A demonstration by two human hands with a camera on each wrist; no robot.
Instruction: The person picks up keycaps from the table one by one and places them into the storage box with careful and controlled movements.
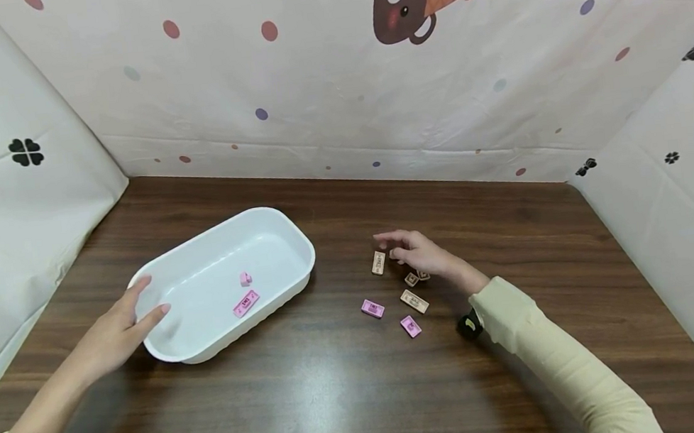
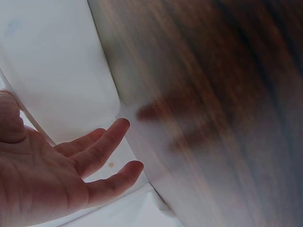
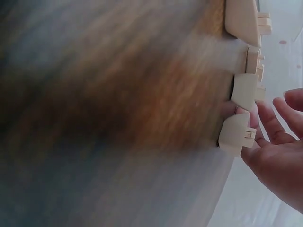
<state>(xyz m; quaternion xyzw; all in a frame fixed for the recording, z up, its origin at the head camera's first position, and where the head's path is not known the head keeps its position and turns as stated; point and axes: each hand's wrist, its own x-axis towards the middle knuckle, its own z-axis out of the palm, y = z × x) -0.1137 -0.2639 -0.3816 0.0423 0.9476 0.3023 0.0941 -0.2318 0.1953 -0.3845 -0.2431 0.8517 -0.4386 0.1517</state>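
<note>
My left hand [image 1: 113,336] rests at the left end of a white oval-cornered tray [image 1: 291,291], thumb over the inside and loosely extended fingers by the outer wall. In the left wrist view its spread fingers [image 2: 106,144] overlap the tray's end. Inside the tray lie a flat pink block [image 1: 245,303] and a smaller pink piece [image 1: 245,279]. My right hand [image 1: 422,251] hovers low over small beige blocks, index finger stretched beyond a beige rectangular block [image 1: 379,263]. In the right wrist view, its fingers are partly hidden behind a beige block [image 3: 233,135].
Nearer me on the dark wooden table [image 1: 260,412] lie another beige rectangular block [image 1: 414,301], a pink block [image 1: 372,308] and a smaller pink block [image 1: 410,326]. A small beige block [image 1: 411,279] sits under the right wrist. Patterned white sheets [image 1: 332,89] enclose the table.
</note>
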